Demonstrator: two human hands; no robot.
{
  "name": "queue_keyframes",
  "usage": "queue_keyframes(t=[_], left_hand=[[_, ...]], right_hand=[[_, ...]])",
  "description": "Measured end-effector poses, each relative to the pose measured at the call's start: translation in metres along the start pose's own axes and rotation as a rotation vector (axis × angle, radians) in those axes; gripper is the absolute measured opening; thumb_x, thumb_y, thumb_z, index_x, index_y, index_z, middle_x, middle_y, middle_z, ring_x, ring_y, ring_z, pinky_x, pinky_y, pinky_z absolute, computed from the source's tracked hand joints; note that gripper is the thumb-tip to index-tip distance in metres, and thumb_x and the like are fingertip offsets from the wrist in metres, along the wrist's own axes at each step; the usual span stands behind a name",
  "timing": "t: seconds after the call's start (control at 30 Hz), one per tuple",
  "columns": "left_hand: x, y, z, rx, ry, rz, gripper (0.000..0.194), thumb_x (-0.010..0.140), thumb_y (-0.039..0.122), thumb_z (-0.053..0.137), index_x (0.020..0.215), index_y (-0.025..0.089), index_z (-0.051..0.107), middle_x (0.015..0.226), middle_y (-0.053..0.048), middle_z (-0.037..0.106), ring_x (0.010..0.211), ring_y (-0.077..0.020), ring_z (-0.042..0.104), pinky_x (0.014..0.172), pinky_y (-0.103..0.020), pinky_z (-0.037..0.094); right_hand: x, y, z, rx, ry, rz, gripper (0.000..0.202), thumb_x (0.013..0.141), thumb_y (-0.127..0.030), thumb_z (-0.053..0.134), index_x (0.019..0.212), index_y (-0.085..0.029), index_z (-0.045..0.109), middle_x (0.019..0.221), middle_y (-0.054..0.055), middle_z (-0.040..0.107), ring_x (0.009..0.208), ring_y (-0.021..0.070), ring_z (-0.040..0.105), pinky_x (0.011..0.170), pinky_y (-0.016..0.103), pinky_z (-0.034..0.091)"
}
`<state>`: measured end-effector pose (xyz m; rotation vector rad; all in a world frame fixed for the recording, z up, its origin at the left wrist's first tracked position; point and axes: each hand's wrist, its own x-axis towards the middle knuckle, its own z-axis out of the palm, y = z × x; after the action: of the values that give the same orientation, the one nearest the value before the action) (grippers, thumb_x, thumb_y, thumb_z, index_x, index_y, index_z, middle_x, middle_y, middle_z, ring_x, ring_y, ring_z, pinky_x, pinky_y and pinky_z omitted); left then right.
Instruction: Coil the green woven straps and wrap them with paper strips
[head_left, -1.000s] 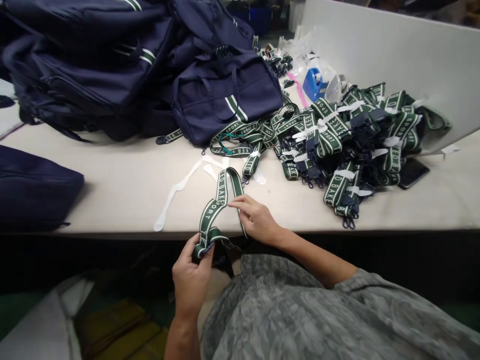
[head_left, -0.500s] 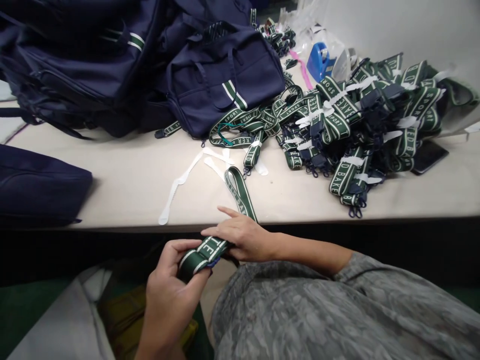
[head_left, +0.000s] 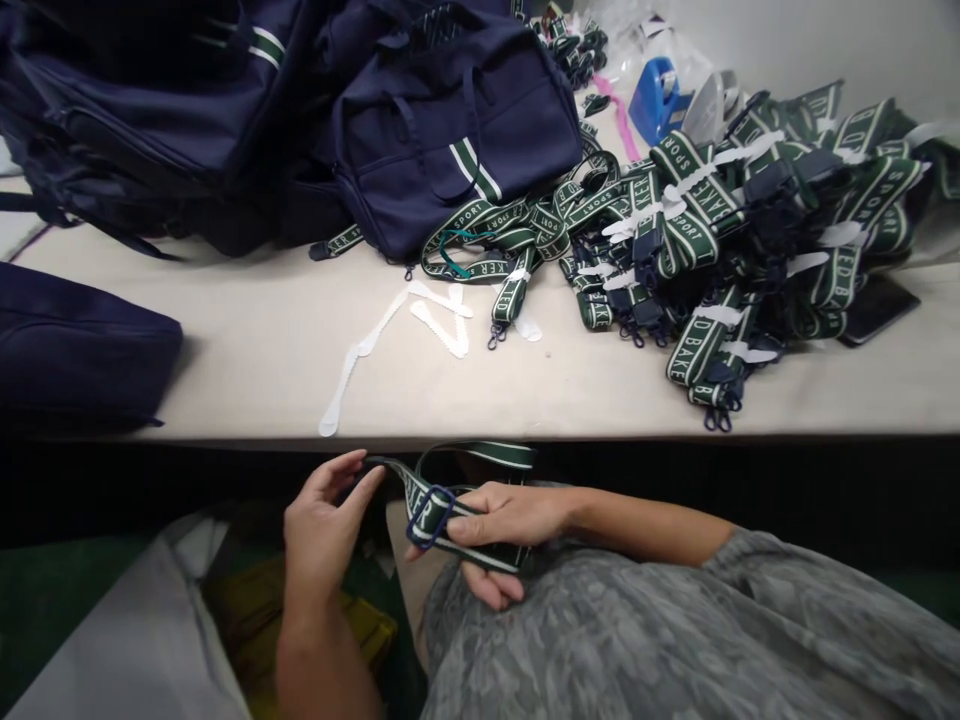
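Observation:
In front of the table edge, a green strap (head_left: 476,547) with white edges and lettering is held between my two hands. My left hand (head_left: 330,515) pinches one end of it between thumb and fingers. My right hand (head_left: 510,525) grips the folded part, thumb on top, beside a dark blue slide buckle (head_left: 431,517). A loop of the strap rises behind my right hand. On the table, a large heap of similar straps (head_left: 690,215) wrapped with white strips lies to the right.
Navy bags (head_left: 450,130) fill the back left of the table (head_left: 247,350), with a navy pouch (head_left: 82,350) at the left. White paper strips (head_left: 364,345) lie near the middle. A blue tape dispenser (head_left: 655,100) stands behind the straps, and a phone (head_left: 881,308) lies at the right.
The strap's loop has left the table edge and now curves behind my right hand. My left hand has shifted from the folded bundle to a strap end, and the buckle now shows.

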<state>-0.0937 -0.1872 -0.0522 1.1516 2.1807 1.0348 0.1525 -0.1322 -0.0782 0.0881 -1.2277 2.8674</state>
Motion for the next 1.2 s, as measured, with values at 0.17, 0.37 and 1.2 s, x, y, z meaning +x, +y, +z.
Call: queue_keyframes(t=[0.17, 0.37, 1.2], left_hand=[[-0.034, 0.022, 0.014, -0.219, 0.130, 0.217, 0.031, 0.086, 0.038, 0.070, 0.111, 0.018, 0.071, 0.115, -0.010, 0.070, 0.108, -0.0245, 0.065, 0.103, -0.039, 0.048], [-0.067, 0.031, 0.035, -0.329, 0.061, 0.349, 0.016, 0.093, 0.031, 0.063, 0.085, 0.019, 0.067, 0.095, -0.004, 0.068, 0.094, -0.0193, 0.065, 0.091, -0.030, 0.051], [-0.081, -0.045, -0.069, -0.495, -0.866, -0.035, 0.077, 0.039, 0.049, 0.097, 0.106, 0.018, 0.077, 0.096, -0.013, 0.075, 0.087, -0.0338, 0.069, 0.080, -0.040, 0.059]], right_hand=[[0.003, -0.006, -0.002, -0.022, 0.032, -0.083, 0.056, 0.096, -0.058, 0.053, 0.126, -0.011, 0.059, 0.074, 0.003, 0.066, 0.053, 0.0070, 0.058, 0.056, 0.017, 0.042], [0.022, -0.012, -0.011, 0.158, 0.230, -0.195, 0.055, 0.097, -0.063, 0.047, 0.096, -0.011, 0.062, 0.062, 0.004, 0.064, 0.049, 0.0105, 0.058, 0.053, 0.020, 0.045], [-0.042, -0.171, -0.004, -0.603, 1.017, -1.279, 0.036, 0.097, -0.039, 0.057, 0.131, -0.026, 0.061, 0.092, 0.003, 0.065, 0.077, 0.0113, 0.062, 0.083, 0.030, 0.054]])
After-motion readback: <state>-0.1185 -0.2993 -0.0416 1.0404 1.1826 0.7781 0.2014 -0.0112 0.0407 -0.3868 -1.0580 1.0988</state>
